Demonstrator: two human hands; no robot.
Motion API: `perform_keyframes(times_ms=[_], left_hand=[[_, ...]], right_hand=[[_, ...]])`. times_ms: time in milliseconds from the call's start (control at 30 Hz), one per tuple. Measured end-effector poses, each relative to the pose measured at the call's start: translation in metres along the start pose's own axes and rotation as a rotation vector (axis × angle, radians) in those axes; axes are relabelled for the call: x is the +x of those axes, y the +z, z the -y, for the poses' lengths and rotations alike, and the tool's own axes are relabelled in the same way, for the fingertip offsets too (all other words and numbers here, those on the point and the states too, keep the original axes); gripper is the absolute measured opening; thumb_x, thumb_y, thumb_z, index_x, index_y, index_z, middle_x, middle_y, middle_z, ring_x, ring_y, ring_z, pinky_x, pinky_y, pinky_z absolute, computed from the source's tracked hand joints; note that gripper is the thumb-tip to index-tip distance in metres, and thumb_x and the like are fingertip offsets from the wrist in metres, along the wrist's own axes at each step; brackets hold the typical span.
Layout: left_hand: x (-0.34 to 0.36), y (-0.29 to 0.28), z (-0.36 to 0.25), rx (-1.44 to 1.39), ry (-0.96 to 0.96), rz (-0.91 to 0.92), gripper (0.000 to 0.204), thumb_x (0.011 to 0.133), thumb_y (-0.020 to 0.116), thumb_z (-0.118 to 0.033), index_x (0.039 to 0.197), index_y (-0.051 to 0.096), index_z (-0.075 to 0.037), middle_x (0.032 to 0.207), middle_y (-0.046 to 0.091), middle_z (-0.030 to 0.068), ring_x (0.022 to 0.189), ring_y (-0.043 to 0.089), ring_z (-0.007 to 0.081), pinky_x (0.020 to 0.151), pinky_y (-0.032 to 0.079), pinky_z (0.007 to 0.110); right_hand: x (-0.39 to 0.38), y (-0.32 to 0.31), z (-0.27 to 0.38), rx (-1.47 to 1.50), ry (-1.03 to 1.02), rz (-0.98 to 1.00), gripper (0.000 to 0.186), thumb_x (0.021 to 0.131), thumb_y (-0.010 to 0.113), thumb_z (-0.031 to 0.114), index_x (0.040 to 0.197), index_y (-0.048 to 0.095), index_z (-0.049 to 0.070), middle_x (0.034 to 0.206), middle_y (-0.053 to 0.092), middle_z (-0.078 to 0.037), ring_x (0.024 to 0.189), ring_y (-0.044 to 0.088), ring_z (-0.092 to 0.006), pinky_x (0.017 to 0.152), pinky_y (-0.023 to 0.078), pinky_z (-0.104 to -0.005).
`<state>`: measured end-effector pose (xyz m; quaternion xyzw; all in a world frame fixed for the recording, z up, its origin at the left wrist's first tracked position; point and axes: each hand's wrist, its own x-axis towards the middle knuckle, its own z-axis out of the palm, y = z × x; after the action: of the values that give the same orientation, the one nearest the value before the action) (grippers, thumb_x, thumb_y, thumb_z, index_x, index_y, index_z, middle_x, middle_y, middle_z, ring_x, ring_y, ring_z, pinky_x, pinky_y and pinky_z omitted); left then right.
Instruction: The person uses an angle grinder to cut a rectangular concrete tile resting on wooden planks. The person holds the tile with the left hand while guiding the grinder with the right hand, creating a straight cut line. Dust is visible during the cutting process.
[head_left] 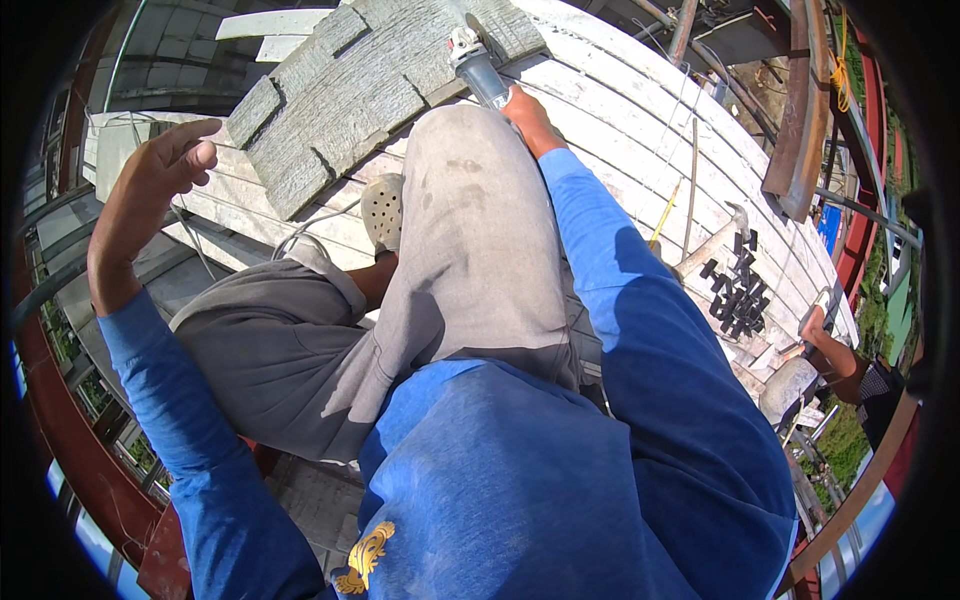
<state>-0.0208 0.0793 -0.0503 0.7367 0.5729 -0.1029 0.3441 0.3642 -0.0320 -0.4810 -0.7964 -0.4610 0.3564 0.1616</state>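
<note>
My right hand [530, 120] is closed around the grey body of an angle grinder [480, 76], just beyond my raised knee. The grinder's head rests at the far part of a grey, wood-grained board [350, 115] with stepped, notched edges; a faint pale haze shows near its disc, which is mostly hidden. At the left, my left hand [165, 180] is raised in the air, apart from the board. It holds nothing, its index finger stretched out and the other fingers partly bent.
Whitish planks [620, 110] form the platform. Small black pieces [738, 290] lie heaped at right, near a hammer [738, 215] and a thin stick [691, 190]. Another person's hand [815, 325] reaches in at far right. A cable [300, 232] runs by my shoe [382, 212]. Red steel beams [80, 460] flank the left.
</note>
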Motion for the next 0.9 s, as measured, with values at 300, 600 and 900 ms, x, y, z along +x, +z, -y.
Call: perform_keyframes(times_ms=[300, 600, 900], left_hand=[[0.001, -0.001, -0.001, -0.013, 0.017, 0.010, 0.094, 0.096, 0.073, -0.072, 0.150, 0.064, 0.003, 0.111, 0.073, 0.0123, 0.098, 0.063, 0.0188, 0.095, 0.053, 0.036], [0.000, -0.001, 0.000, -0.012, 0.019, 0.000, 0.096, 0.094, 0.073, -0.074, 0.150, 0.064, 0.004, 0.112, 0.074, 0.0126, 0.097, 0.063, 0.0189, 0.094, 0.053, 0.035], [0.001, -0.002, -0.003, -0.020, 0.043, 0.006, 0.095, 0.096, 0.073, -0.073, 0.150, 0.064, 0.005, 0.112, 0.073, 0.0126, 0.097, 0.064, 0.0185, 0.092, 0.053, 0.035]], right_hand=[[-0.013, 0.001, -0.009, 0.023, -0.033, -0.030, 0.053, 0.088, 0.084, 0.036, 0.122, 0.066, -0.001, 0.115, 0.078, -0.031, 0.113, 0.075, -0.0480, 0.096, 0.060, -0.0534], [-0.020, -0.001, -0.008, 0.035, -0.056, -0.046, 0.052, 0.089, 0.083, 0.035, 0.121, 0.065, -0.002, 0.115, 0.077, -0.032, 0.112, 0.075, -0.0485, 0.096, 0.059, -0.0526], [-0.016, 0.004, -0.014, 0.025, -0.060, -0.058, 0.063, 0.084, 0.086, 0.044, 0.124, 0.066, -0.001, 0.116, 0.077, -0.032, 0.114, 0.075, -0.0483, 0.096, 0.059, -0.0525]])
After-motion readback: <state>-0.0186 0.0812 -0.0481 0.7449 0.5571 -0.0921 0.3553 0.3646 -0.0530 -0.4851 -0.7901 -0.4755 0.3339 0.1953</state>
